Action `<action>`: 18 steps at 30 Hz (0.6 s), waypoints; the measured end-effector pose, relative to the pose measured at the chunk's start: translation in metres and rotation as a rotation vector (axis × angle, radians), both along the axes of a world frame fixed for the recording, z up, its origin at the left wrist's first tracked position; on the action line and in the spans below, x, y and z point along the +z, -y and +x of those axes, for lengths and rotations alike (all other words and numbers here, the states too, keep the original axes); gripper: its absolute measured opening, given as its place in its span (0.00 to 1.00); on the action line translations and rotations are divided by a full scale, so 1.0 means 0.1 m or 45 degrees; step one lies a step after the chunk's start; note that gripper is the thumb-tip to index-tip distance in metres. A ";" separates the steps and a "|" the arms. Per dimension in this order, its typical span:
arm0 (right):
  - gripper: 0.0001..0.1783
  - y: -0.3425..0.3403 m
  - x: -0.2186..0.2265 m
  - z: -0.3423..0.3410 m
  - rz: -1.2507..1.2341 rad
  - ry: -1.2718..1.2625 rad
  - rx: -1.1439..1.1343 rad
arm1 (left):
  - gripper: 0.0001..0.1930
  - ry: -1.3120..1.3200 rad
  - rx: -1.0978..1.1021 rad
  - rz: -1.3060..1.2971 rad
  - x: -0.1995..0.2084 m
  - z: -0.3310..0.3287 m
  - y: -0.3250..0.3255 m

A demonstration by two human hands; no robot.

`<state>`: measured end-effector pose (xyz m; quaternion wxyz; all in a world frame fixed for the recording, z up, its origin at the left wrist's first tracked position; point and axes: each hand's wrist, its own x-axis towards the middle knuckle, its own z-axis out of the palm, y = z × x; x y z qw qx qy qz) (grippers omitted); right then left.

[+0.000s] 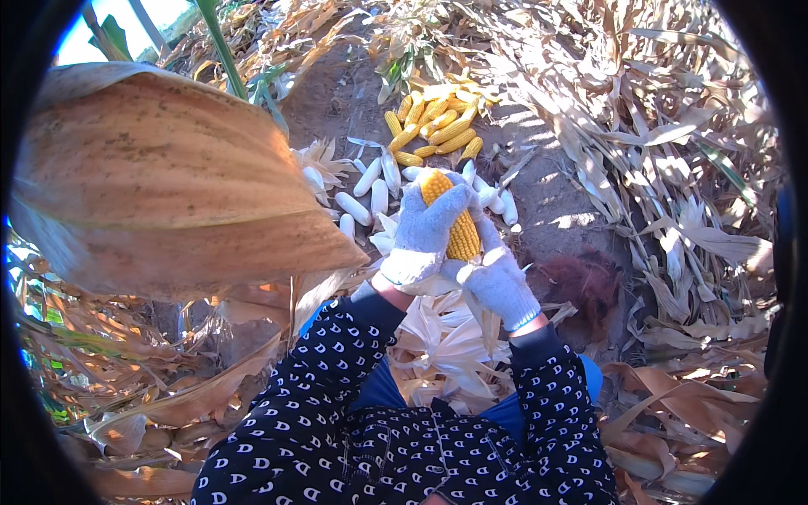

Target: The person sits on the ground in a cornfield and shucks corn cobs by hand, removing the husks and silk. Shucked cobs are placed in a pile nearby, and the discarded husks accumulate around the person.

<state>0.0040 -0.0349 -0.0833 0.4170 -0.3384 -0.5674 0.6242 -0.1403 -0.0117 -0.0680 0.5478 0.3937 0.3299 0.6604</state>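
Corncob [463,237], yellow, partly hidden, seemingly full-kernelled

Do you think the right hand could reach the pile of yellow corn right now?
Probably not: the right hand is holding a cob with the left hand, and pale ears lie before the yellow corn pile.

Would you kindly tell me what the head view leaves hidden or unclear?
Head view: the underside of the held cob, hidden by the left hand and right hand.
Head view: whatever lies directly behind the large dry leaf, which blocks much of the left side.
Head view: the exact number of yellow cobs, which overlap in their pile.
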 end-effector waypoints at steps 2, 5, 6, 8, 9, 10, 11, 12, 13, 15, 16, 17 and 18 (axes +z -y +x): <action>0.49 -0.02 0.03 0.01 0.033 0.166 0.106 | 0.12 0.168 0.078 -0.050 -0.08 -0.09 -0.05; 0.45 0.02 -0.22 0.06 0.150 0.505 0.108 | 0.14 0.304 0.080 -0.054 -0.11 -0.16 -0.07; 0.45 0.01 -0.32 0.06 0.383 0.641 0.090 | 0.13 0.326 0.071 -0.065 -0.10 -0.17 -0.07; 0.44 -0.01 -0.43 0.07 0.852 0.902 0.048 | 0.13 0.371 0.052 -0.088 -0.07 -0.16 -0.07; 0.42 0.08 -0.13 0.01 0.005 0.379 0.055 | 0.13 0.335 0.062 -0.048 -0.09 -0.15 -0.08; 0.39 0.09 -0.20 -0.06 -0.036 0.282 0.031 | 0.13 0.313 0.041 -0.074 -0.09 -0.14 -0.07; 0.37 0.11 -0.32 -0.10 -0.078 0.185 0.007 | 0.13 0.291 0.019 -0.100 -0.08 -0.14 -0.05; 0.35 0.11 -0.40 -0.13 -0.119 0.089 -0.026 | 0.13 0.270 -0.012 -0.127 -0.04 -0.10 -0.02; 0.34 0.11 -0.45 -0.14 -0.090 0.057 -0.018 | 0.14 0.196 0.020 -0.130 0.03 -0.06 0.00; 0.37 0.12 -0.49 -0.12 -0.155 0.174 -0.008 | 0.14 0.052 -0.052 -0.004 0.01 -0.05 0.02; 0.38 0.12 -0.51 -0.12 -0.188 0.232 0.001 | 0.14 -0.021 -0.084 0.058 0.01 -0.05 0.04; 0.34 0.08 -0.57 -0.08 -0.014 0.621 0.024 | 0.10 -0.053 -0.106 0.063 0.03 -0.08 0.06; 0.33 0.08 -0.64 -0.08 -0.010 0.618 0.029 | 0.09 -0.105 -0.099 0.072 0.06 -0.06 0.09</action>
